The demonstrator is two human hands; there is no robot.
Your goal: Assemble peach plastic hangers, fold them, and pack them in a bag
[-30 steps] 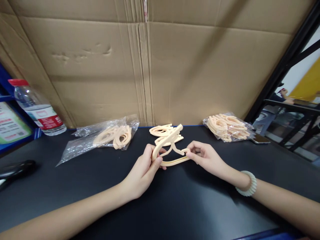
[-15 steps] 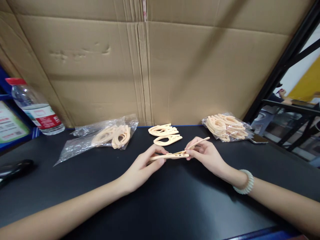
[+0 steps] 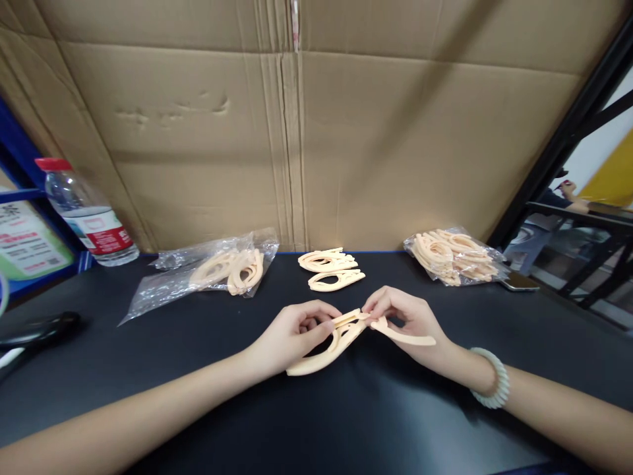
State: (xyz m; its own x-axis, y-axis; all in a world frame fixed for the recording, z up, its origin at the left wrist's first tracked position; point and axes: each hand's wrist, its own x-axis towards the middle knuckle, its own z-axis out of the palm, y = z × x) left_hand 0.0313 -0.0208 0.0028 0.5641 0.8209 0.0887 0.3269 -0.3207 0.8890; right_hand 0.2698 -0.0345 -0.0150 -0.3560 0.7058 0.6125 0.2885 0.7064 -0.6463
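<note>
Above the black table, a peach plastic folding hanger (image 3: 320, 360) spans my two hands, with its curved arms spread to both sides. My left hand (image 3: 301, 330) pinches its left part between thumb and fingers. Close by, my right hand (image 3: 408, 316) grips it near the middle joint, and a curved piece (image 3: 413, 339) sticks out to the right below those fingers. The fingers partly hide the joint. Just beyond my hands lie similar folded peach hangers (image 3: 336, 281), flat on the table.
Clear plastic bags of peach pieces lie at left (image 3: 246, 270) and right (image 3: 457, 256). A phone (image 3: 519, 282) is beside the right bag. A red-capped water bottle (image 3: 103, 227) and a black object (image 3: 44, 330) are at left. Cardboard (image 3: 346, 145) stands behind; a person's hand shows far right.
The hanger has turned from nearly edge-on to showing its flat side, and its arms now angle downward. My right hand's piece has swung from pointing up-right to down-right.
</note>
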